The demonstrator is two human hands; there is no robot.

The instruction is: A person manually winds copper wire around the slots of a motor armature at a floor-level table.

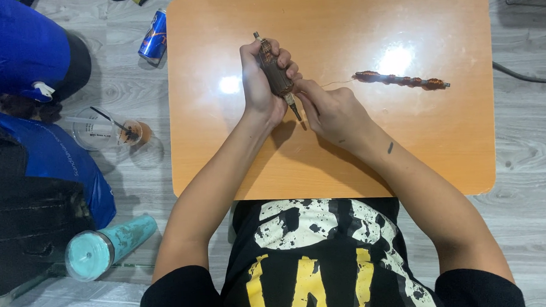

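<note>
My left hand (259, 80) is wrapped around a dark brown cylindrical motor armature (274, 76) with a metal shaft sticking out at both ends, held over the orange table (236, 155). My right hand (329, 108) pinches at the armature's lower end, next to the shaft tip. A thin copper wire (337, 82) runs from my right fingers to a second, longer rod wound with copper wire (402, 80), which lies on the table to the right.
On the grey floor to the left lie a blue drink can (153, 36), a clear plastic cup with a straw (109, 129), a teal tumbler (108, 246) and blue and black bags (34, 158). A dark cable (527, 75) runs at the right.
</note>
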